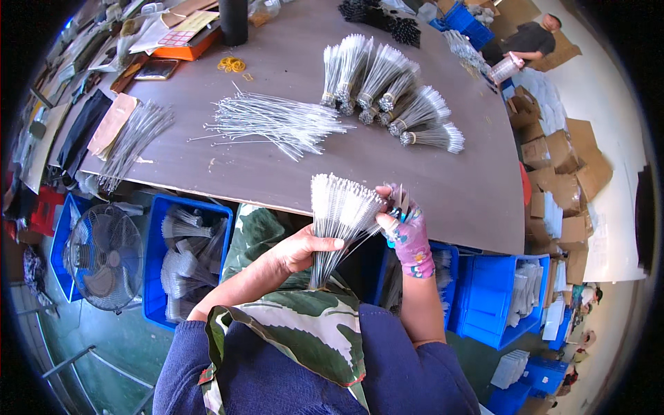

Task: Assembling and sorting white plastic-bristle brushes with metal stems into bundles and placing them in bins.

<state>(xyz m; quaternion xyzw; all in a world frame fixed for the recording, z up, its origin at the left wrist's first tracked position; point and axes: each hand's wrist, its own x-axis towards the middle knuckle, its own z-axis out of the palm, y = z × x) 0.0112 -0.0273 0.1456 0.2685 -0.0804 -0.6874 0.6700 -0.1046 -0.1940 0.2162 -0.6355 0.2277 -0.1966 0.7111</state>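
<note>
My left hand [304, 249] is closed round a fanned bundle of thin wire brushes [339, 200], white bristle ends up and bare wire stems down. My right hand [413, 242], in a pink flowered fingerless glove, is at the bundle's right edge. Its thumb and fingertips pinch close to the outer bristle ends. Tucked in that same hand is a small pointed metal tool [399, 202] that looks like snips, partly hidden by the fingers. On the table beyond lies a loose heap of similar brushes [277, 123]. Several tied bundles [380, 76] stand to its right.
Yellow rubber bands [232, 64] lie on the brown table [429, 187] near a dark cylinder [234, 21]. More wires [138, 138] rest at the left edge. Below are a fan [107, 257] and blue bins [153, 277]. Another person [529, 43] is at the far right, near cardboard boxes [574, 162].
</note>
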